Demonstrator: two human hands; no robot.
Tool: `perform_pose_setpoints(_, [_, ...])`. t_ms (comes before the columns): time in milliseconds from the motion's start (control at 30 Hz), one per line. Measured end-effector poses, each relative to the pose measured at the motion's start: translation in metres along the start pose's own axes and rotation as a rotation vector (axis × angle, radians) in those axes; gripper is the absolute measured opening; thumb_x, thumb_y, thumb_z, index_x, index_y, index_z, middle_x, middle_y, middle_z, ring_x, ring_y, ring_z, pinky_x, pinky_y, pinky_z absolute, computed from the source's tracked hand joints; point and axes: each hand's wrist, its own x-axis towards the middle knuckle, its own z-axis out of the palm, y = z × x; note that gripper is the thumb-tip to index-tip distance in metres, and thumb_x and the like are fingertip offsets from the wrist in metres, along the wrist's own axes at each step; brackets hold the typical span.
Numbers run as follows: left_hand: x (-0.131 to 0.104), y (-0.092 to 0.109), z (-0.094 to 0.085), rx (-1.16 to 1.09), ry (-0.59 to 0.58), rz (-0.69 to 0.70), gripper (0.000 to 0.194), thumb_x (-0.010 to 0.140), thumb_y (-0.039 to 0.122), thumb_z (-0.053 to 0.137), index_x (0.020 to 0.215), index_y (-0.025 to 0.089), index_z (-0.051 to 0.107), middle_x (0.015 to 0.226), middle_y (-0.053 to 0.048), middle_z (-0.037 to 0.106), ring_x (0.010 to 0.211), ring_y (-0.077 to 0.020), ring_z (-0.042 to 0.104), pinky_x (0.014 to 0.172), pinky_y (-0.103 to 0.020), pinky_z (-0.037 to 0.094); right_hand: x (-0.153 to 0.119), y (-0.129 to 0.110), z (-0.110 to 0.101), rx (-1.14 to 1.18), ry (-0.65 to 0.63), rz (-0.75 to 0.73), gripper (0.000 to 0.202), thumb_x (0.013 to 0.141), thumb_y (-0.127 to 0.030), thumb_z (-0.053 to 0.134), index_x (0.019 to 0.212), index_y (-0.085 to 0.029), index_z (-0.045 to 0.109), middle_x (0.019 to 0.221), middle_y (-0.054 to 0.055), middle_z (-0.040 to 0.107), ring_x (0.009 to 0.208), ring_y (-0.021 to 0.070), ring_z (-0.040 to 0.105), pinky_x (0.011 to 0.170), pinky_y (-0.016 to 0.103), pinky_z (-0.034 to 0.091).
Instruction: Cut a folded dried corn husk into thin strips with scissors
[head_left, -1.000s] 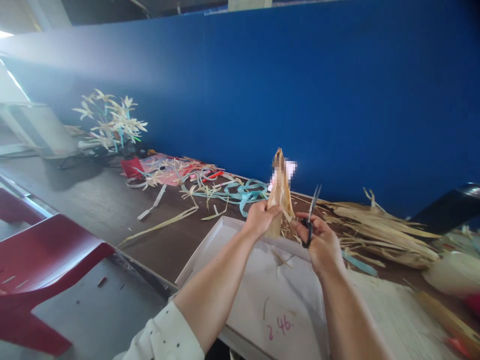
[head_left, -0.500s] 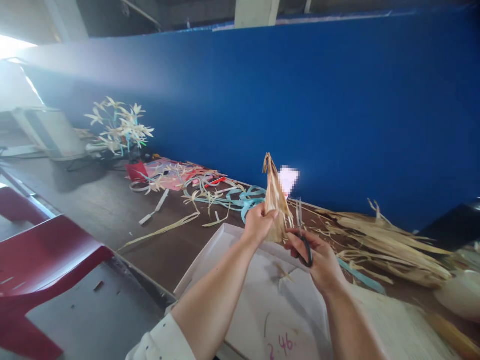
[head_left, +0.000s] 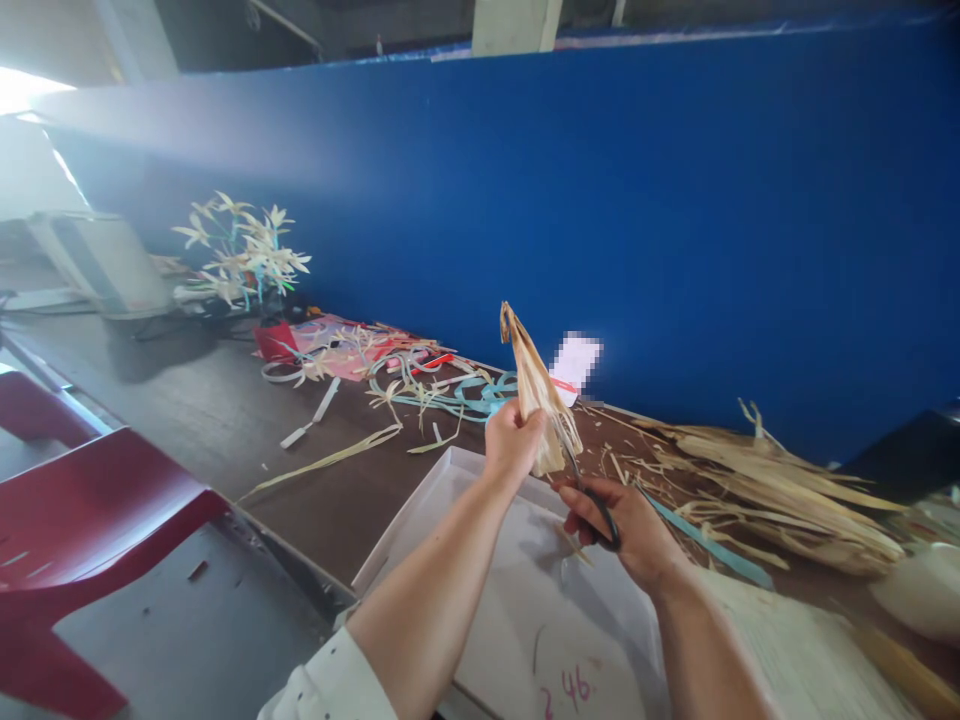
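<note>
A pale tan dried husk (head_left: 534,385) stands upright, pinched low on its left side by my left hand (head_left: 512,445). My right hand (head_left: 606,515) is closed round the black handles of a pair of scissors (head_left: 604,516), whose blades point up and left against the husk's lower right edge. How far the blades are apart is hard to see. Below both hands lies a white tray (head_left: 401,520) with handwritten red marks and a small husk scrap inside.
Dried husks (head_left: 787,480) are piled at the right beside a blue strip (head_left: 712,545). Blue ribbons (head_left: 480,395), pink paper and straw flowers lie further left, near a flower arrangement (head_left: 255,250). A blue partition (head_left: 675,200) stands behind; a red chair (head_left: 97,500) is at left.
The husk has tilted and moved left with my left hand. The scissors have swung from pointing up beside the husk to lying against its lower edge.
</note>
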Motion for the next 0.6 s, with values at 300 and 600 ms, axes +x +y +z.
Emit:
perform_pose_setpoints(300, [0.0004, -0.0024, 0.0021, -0.051, 0.004, 0.022, 0.021, 0.070, 0.034, 0.059, 0.078, 0.016, 0.064, 0.062, 0.002, 0.056, 0.057, -0.0101, 0.048, 0.056, -0.020, 0.036, 0.0010, 0.0002, 0.0005, -0.023, 0.018, 0.013, 0.040, 0.068, -0.050, 0.067, 0.087, -0.015, 0.069, 0.056, 0.003, 0.062, 0.044, 0.0094, 0.048, 0.042, 0.021, 0.035])
perform_pose_setpoints(600, [-0.0018, 0.0003, 0.0001, -0.089, -0.039, -0.008, 0.024, 0.070, 0.035, 0.059, 0.081, 0.016, 0.065, 0.069, 0.000, 0.062, 0.064, -0.0132, 0.055, 0.058, -0.021, 0.039, 0.0019, 0.0007, -0.0014, -0.059, 0.021, 0.009, 0.048, 0.067, -0.052, 0.067, 0.096, -0.013, 0.067, 0.058, 0.003, 0.062, 0.047, 0.0100, 0.048, 0.045, 0.022, 0.037])
